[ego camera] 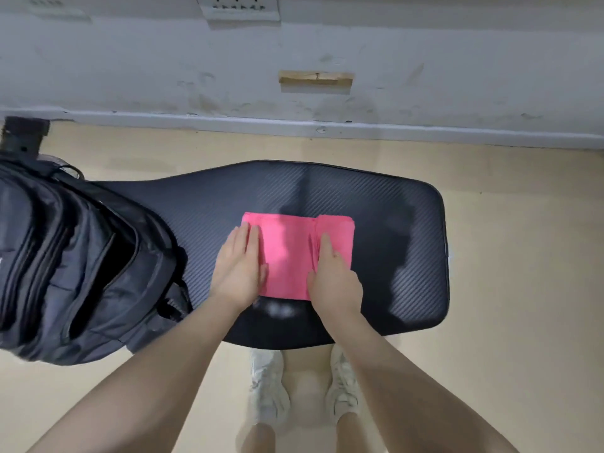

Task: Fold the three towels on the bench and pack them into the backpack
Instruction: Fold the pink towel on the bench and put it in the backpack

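Note:
A folded pink towel [287, 253] lies flat in the middle of the black padded bench [392, 223]. A thicker folded pink layer sits along its right edge; I cannot tell whether that is a separate towel. My left hand [240, 266] rests flat on the towel's left edge with straight fingers. My right hand [333, 276] presses flat on the towel's right part, its fingers pointing away from me. The black backpack [75, 259] lies on the bench's left end, its top zip gaping open towards the towel.
The bench stands on a beige floor close to a scuffed white wall [294, 60]. My two white shoes [304, 387] are just below the bench's near edge. A black object [24, 132] sits on the floor behind the backpack.

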